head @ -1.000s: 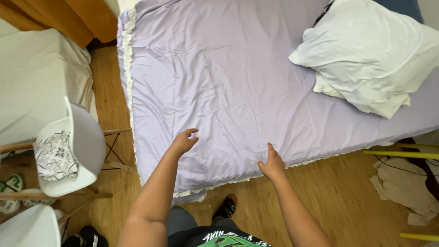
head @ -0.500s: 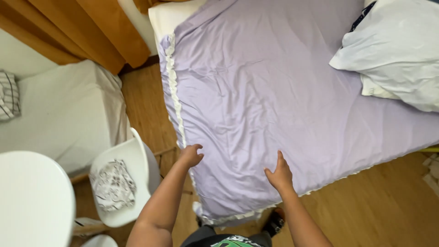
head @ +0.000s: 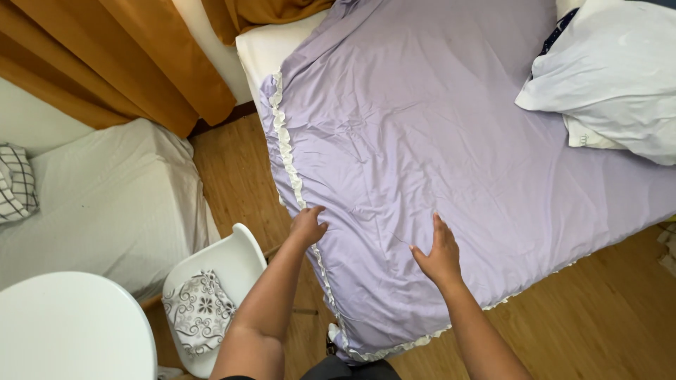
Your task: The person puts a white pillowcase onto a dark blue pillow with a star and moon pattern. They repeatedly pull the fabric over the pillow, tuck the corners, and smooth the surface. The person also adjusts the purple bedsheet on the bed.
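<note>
Shifting sideways along the lilac bedsheet (head: 451,141), her left hand (head: 308,226) now curls over its frilled edge (head: 285,151) while the right hand (head: 440,255) stays flat, fingers spread, smoothing the corner.

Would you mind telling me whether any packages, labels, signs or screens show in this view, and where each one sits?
None of those show here: only the lilac bed sheet under both hands, left hand at its frilled edge and right hand flat on it, a white pillow, orange curtains and a white chair holding a patterned cloth.
</note>
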